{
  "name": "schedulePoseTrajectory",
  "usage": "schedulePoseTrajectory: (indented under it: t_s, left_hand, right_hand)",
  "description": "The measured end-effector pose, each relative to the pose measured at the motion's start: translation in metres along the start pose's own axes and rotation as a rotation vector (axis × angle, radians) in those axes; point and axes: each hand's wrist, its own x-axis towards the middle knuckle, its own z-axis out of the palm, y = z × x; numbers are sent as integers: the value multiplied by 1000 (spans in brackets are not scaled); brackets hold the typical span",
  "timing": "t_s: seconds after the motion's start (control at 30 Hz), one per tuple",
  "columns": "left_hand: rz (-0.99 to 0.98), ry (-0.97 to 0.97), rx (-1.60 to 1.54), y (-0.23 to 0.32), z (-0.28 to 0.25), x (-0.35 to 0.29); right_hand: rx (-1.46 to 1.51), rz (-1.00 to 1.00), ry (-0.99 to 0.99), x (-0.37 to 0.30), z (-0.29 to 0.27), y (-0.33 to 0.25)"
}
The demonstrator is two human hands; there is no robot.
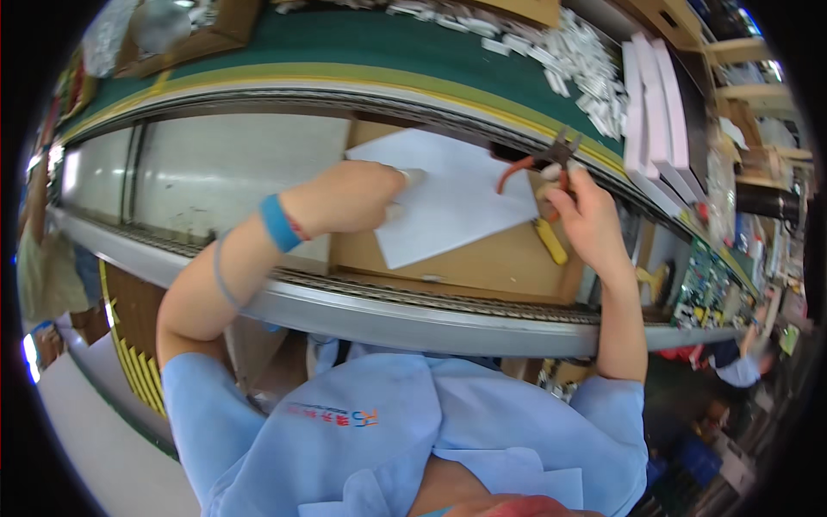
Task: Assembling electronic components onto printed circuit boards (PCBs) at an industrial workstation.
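My right hand (587, 207) grips a pair of pliers (558, 153) with red-orange handles, jaws pointing up and away from me. One handle stands spread out to the left. Below it a white sheet (461, 198) lies at a slant in a shallow cardboard tray (482, 284). My left hand (353, 196) is over the sheet's left part, fingers curled closed, with whitish covers on the fingertips. Whatever it may hold is hidden. Beside my right hand, a tool with a yellow handle (550, 241) rests at the tray's right side.
The tray sits on a conveyor between metal rails (413, 323). Beyond is a green work surface (362, 60) with many small white parts (573, 65). Long white-pink strips (655, 108) stand at the right. Circuit boards (708, 280) lie farther right, near another person's sleeve (741, 372).
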Motion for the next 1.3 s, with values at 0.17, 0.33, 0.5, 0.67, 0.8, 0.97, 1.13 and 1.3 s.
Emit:
schedulePoseTrajectory:
  t_s: [0.17, 0.33, 0.5, 0.67, 0.8, 0.97, 1.13, 1.3]
  left_hand:
    - [14, 37, -3, -5, -1, 2]
    - [-36, 51, -33, -5, -2, 6]
    - [-22, 43, 1, -4, 2, 2]
    - [-54, -13, 60, -3, 4, -1]
    - [-22, 14, 95, -6, -1, 4]
    - [-23, 47, 61, -7, 7, 4]
    - [-31, 51, 83, -5, 6, 3]
    - [15, 77, 107, 2, 4, -1]
  right_hand:
    - [-53, -11, -37, -10, -10, -8]
    - [182, -222, 31, -20, -10, -22]
    - [87, 18, -137, -16, 9, -16]
    - [-37, -115, -77, -19, 9, -19]
    - [213, -254, 100, -24, 3, -12]
    - [183, 43, -111, -12, 17, -20]
    - [134, -1, -75, -8, 16, -8]
    - [43, -126, 27, -9, 15, -3]
